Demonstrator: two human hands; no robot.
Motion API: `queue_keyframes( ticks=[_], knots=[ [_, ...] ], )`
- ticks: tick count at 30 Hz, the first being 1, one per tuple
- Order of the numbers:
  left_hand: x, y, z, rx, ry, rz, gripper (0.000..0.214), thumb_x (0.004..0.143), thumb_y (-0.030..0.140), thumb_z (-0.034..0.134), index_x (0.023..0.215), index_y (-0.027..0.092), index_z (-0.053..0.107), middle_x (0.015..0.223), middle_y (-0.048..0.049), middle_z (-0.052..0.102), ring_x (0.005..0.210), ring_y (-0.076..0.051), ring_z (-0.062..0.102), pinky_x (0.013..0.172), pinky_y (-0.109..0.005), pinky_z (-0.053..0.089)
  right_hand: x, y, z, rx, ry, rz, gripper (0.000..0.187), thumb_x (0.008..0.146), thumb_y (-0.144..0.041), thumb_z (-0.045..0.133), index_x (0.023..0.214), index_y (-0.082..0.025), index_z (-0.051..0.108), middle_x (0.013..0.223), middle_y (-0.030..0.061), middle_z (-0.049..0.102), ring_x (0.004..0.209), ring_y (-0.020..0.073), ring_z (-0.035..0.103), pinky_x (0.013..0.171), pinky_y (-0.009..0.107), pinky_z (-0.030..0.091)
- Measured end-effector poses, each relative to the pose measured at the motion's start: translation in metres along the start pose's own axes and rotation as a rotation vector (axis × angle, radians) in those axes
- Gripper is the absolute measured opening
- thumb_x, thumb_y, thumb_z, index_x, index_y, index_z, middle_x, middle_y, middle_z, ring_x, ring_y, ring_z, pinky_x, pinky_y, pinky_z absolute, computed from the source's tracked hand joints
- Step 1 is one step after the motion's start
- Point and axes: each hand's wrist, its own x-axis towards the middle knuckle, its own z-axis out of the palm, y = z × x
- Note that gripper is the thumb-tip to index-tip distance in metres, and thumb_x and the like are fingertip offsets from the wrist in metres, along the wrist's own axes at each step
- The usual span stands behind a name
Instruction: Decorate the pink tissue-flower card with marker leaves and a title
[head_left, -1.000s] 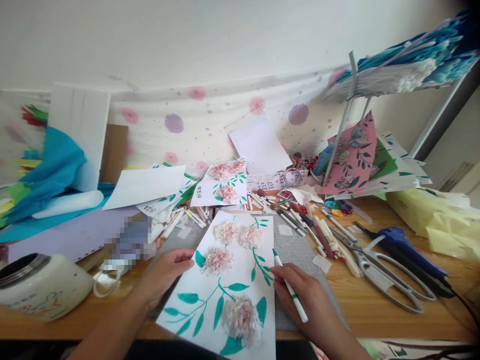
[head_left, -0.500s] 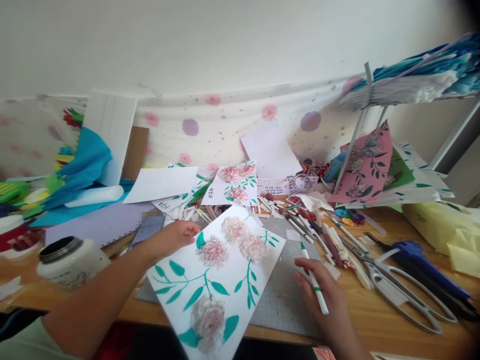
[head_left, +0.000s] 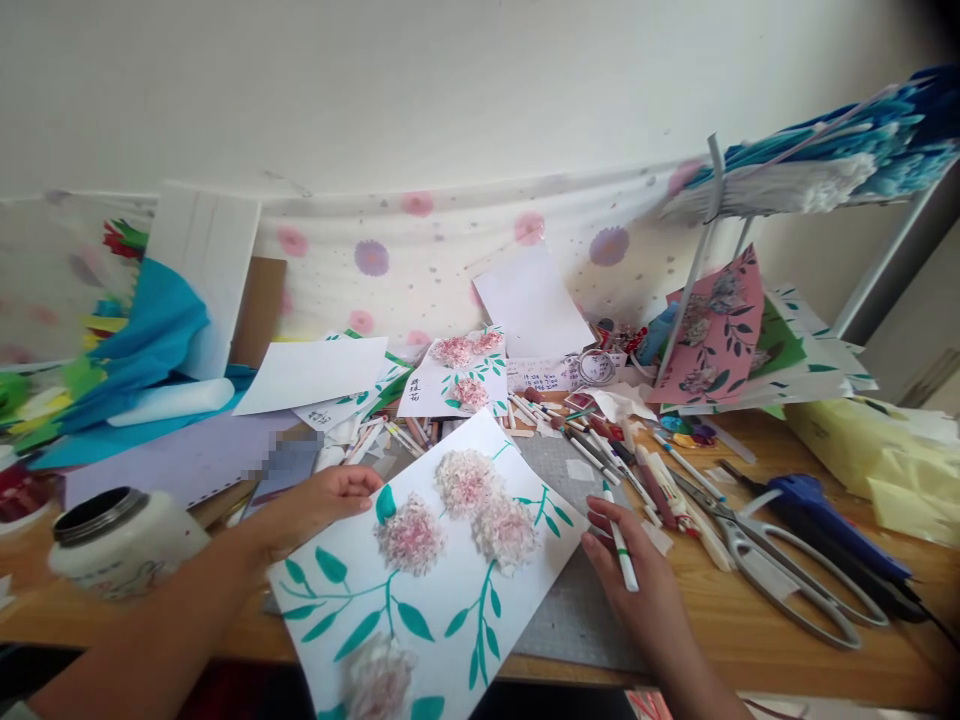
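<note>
A white sheet of paper (head_left: 420, 600) with several fluffy pink-white flowers and painted green leaves tilts up in front of me over the table's edge. My left hand (head_left: 349, 490) grips its upper left edge, fingers closed on it. Beside the sheet's right corner, my right hand (head_left: 630, 550) has a white marker with green ends (head_left: 624, 550) held between its fingers, tip pointing up and away. Whether the right fingertips touch the sheet's corner I cannot tell. Below lies a grey cutting mat (head_left: 570, 620), partly covered by the sheet.
Scissors (head_left: 780, 570) and a blue-handled tool (head_left: 840, 530) lie at right. Several markers (head_left: 592, 450) crowd the back of the mat. An open white jar (head_left: 124, 540) stands at left. Another flower picture (head_left: 420, 390) leans behind, and a pink card (head_left: 716, 340) stands at right.
The flower sheet has come down and slightly left, nearer to me, with my left hand on it. My right hand with the marker is now closer to the sheet's right corner.
</note>
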Motion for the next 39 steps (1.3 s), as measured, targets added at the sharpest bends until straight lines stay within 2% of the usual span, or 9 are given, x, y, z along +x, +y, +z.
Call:
queue_keyframes(
  ticks=[7,12,18,22,25,27,33,36,39],
  knots=[
    [-0.004,-0.013,0.013,-0.083,0.076,0.056,0.048,0.067,0.056,0.081,0.09,0.018,0.065,0.083,-0.0032,0.07,0.069,-0.02,0.066,0.062,-0.028,0.051,-0.001,-0.005,-0.003,0.108,0.068,0.037,0.033,0.09,-0.042,0.058,0.114,-0.021,0.063,0.105,0.0113,0.073,0.076,0.0215,0.072,0.065,0.034,0.061],
    [-0.006,-0.011,0.017,-0.104,0.072,0.085,0.049,0.064,0.057,0.083,0.087,0.018,0.066,0.078,-0.0022,0.068,0.066,-0.019,0.064,0.06,-0.027,0.05,-0.003,-0.006,-0.003,0.188,0.199,0.029,0.025,0.086,-0.042,0.066,0.099,-0.02,0.068,0.094,0.0091,0.071,0.071,0.0208,0.069,0.063,0.033,0.059],
    [-0.007,-0.01,0.014,-0.077,0.072,0.092,0.051,0.065,0.06,0.081,0.088,0.018,0.064,0.081,-0.0028,0.069,0.069,-0.02,0.065,0.063,-0.028,0.051,-0.001,-0.007,-0.005,0.146,0.232,0.012,0.022,0.083,-0.04,0.067,0.092,-0.02,0.067,0.075,0.0049,0.068,0.06,0.0195,0.065,0.053,0.031,0.055],
    [0.0,-0.008,0.002,0.021,0.057,0.077,0.049,0.066,0.059,0.079,0.089,0.018,0.063,0.081,-0.003,0.069,0.07,-0.021,0.065,0.064,-0.028,0.049,-0.005,-0.018,-0.008,0.036,0.222,-0.187,0.007,0.083,-0.025,0.064,0.089,-0.023,0.063,0.075,0.0022,0.066,0.06,0.0184,0.066,0.054,0.028,0.056],
    [0.01,-0.004,-0.009,0.146,-0.002,0.067,0.045,0.07,0.055,0.076,0.092,0.018,0.065,0.087,-0.0046,0.071,0.077,-0.022,0.066,0.069,-0.027,0.05,-0.021,-0.032,-0.012,-0.017,0.121,-0.386,0.016,0.083,-0.014,0.059,0.093,-0.027,0.06,0.078,0.0013,0.065,0.067,0.0183,0.068,0.058,0.026,0.056],
    [0.017,-0.002,-0.013,0.247,-0.062,0.067,0.041,0.072,0.053,0.074,0.092,0.019,0.067,0.088,-0.0049,0.072,0.081,-0.023,0.066,0.071,-0.027,0.049,-0.039,-0.041,-0.018,0.002,0.013,-0.439,0.02,0.084,-0.013,0.057,0.096,-0.029,0.06,0.077,0.001,0.065,0.064,0.0176,0.067,0.056,0.025,0.054],
    [0.045,0.023,-0.011,0.614,-0.225,0.091,0.031,0.073,0.047,0.066,0.088,0.021,0.072,0.087,-0.0028,0.07,0.084,-0.023,0.063,0.072,-0.024,0.044,-0.073,-0.047,-0.05,0.123,-0.181,-0.213,0.013,0.092,-0.027,0.058,0.102,-0.032,0.066,0.076,0.0028,0.069,0.065,0.0201,0.068,0.059,0.028,0.056],
    [0.068,0.04,-0.007,0.787,-0.286,0.104,0.029,0.073,0.044,0.063,0.09,0.023,0.074,0.092,-0.0022,0.071,0.087,-0.024,0.064,0.074,-0.025,0.045,-0.059,-0.043,-0.055,0.23,-0.124,-0.105,0.031,0.096,-0.028,0.055,0.125,-0.032,0.064,0.083,0.0037,0.071,0.069,0.0192,0.069,0.063,0.028,0.057],
    [0.087,0.049,0.0,0.973,-0.262,0.127,0.029,0.072,0.037,0.059,0.093,0.024,0.074,0.097,-0.0041,0.072,0.09,-0.026,0.064,0.078,-0.029,0.046,-0.036,-0.043,-0.042,0.351,-0.058,-0.085,0.031,0.097,-0.036,0.051,0.115,-0.026,0.074,0.076,0.0045,0.069,0.067,0.0189,0.065,0.062,0.029,0.054]
  ],
)
